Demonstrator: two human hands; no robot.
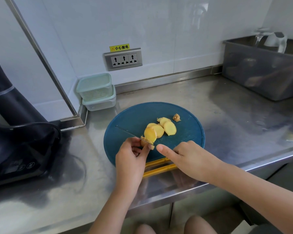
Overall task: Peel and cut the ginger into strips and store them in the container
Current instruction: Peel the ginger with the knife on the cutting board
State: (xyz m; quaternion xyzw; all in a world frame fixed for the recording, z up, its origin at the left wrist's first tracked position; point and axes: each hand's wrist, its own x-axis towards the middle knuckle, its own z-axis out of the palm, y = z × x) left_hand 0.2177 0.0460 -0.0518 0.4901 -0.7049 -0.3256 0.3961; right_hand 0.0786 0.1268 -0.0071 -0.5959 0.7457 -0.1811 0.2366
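A round blue cutting board [134, 115] lies on the steel counter. On it sit several yellow ginger slices [166, 126] and a brown trimmed end [176, 117]. My left hand [130, 156] pinches the remaining ginger piece [146, 142] at the board's near side. My right hand [184, 154] grips a knife [128, 132] seen edge-on, its forefinger along the spine; the thin blade runs up-left and cuts into the held piece. Two lidded clear containers [96, 92] are stacked in the back corner.
A dark appliance with a cable [15, 132] stands at the left. A grey bin [264, 68] holding a kettle sits at the back right. A wall socket [123, 59] is behind the board. A yellow object [159, 168] pokes out under the board's near edge, by the counter's front edge.
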